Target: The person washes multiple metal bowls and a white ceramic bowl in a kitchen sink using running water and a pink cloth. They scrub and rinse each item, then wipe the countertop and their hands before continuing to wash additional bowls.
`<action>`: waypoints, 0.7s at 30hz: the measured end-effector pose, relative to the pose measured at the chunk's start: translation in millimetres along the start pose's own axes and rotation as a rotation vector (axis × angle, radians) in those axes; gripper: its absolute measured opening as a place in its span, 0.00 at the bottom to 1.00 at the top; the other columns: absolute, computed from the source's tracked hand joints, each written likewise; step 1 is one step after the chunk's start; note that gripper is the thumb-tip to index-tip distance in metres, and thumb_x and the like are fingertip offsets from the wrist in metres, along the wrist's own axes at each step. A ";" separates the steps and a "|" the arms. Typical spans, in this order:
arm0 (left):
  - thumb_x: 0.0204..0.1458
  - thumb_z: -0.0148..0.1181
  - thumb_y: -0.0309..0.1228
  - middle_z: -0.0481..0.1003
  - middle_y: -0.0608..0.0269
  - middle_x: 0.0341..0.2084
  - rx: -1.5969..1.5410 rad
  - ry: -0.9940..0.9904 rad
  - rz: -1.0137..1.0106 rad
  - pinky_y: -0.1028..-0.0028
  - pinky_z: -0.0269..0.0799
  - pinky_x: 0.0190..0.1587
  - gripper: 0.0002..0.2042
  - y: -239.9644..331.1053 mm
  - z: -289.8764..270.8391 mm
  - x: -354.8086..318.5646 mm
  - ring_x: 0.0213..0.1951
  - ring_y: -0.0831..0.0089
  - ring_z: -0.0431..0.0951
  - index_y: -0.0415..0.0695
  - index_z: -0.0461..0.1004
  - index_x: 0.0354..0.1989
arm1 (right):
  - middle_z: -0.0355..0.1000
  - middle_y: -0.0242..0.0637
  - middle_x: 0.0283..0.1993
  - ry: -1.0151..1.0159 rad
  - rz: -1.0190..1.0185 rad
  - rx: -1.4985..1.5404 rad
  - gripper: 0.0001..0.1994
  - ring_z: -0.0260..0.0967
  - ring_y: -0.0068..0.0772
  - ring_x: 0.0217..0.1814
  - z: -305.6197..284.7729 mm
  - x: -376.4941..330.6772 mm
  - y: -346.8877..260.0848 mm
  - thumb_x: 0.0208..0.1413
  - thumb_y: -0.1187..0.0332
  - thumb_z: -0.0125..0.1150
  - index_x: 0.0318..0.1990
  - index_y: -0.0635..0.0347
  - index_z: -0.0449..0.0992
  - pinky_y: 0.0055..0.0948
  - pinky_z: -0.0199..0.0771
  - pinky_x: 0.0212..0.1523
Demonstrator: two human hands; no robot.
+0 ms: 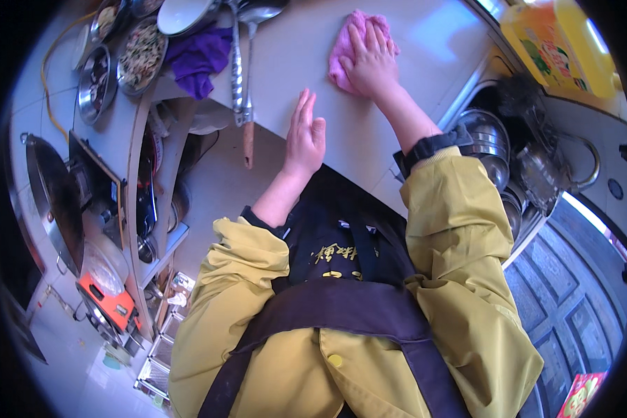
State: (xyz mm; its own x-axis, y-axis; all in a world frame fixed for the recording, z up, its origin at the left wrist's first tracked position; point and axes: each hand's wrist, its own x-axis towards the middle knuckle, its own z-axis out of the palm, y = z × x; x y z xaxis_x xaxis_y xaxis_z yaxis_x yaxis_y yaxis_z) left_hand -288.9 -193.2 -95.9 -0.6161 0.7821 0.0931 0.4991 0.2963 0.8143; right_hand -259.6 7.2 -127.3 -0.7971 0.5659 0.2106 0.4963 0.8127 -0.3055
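Note:
A crumpled pink cloth (343,56) lies on the pale countertop (292,63), toward its far side. My right hand (374,61) rests flat on top of it, fingers spread and pressing into the fabric. Nearer to me, at the counter's front edge, is my left hand (304,139), open with straight fingers held close together and nothing in it. To its left, a metal spatula with a wooden handle end (249,143) and another long-handled metal utensil (237,76) reach over the counter edge. A purple cloth (200,59) is bunched beside them.
Metal bowls of chopped food (143,59) and a white bowl (181,15) stand at the far left. A large yellow jug (561,49) is at the far right, above metal pots (484,132) and a kettle (540,167). Shelves and a wok (54,188) flank the left side.

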 end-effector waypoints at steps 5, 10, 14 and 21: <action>0.60 0.33 0.42 0.58 0.44 0.56 -0.032 0.120 -0.031 0.63 0.54 0.59 0.24 -4.4 -28.9 -19.1 0.58 0.52 0.58 0.35 0.57 0.55 | 0.48 0.47 0.65 -0.019 -0.153 0.011 0.32 0.42 0.46 0.68 24.3 7.6 -56.5 0.49 0.50 0.49 0.62 0.48 0.55 0.48 0.40 0.64; 0.61 0.32 0.37 0.62 0.47 0.54 0.019 0.236 0.000 0.65 0.56 0.57 0.20 -5.9 -43.8 -19.0 0.56 0.54 0.62 0.36 0.60 0.53 | 0.48 0.40 0.66 -0.200 -0.420 0.095 0.29 0.42 0.39 0.69 20.6 -16.6 -86.7 0.51 0.54 0.47 0.62 0.46 0.56 0.46 0.39 0.65; 0.61 0.33 0.37 0.64 0.48 0.52 -0.019 0.283 0.037 0.66 0.57 0.56 0.19 -7.3 -49.5 -13.0 0.55 0.57 0.63 0.36 0.62 0.51 | 0.49 0.38 0.66 -0.225 -0.592 0.220 0.28 0.43 0.38 0.69 10.2 -44.4 -87.0 0.50 0.55 0.50 0.61 0.46 0.57 0.44 0.40 0.65; 0.60 0.34 0.38 0.63 0.47 0.52 -0.050 0.242 -0.028 0.65 0.57 0.56 0.19 -14.7 -44.8 -11.0 0.55 0.56 0.63 0.36 0.63 0.50 | 0.52 0.34 0.64 -0.589 -0.639 0.173 0.28 0.45 0.33 0.68 -43.9 -107.5 -69.9 0.48 0.59 0.55 0.59 0.40 0.60 0.46 0.42 0.64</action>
State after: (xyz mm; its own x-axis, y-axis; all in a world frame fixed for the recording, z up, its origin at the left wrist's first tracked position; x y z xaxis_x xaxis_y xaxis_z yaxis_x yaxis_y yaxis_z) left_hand -316.8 -230.8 -83.2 -0.7604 0.6181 0.1994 0.4525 0.2839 0.8453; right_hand -193.5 -104.4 -87.8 -0.9756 -0.1907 -0.1087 -0.1250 0.8898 -0.4389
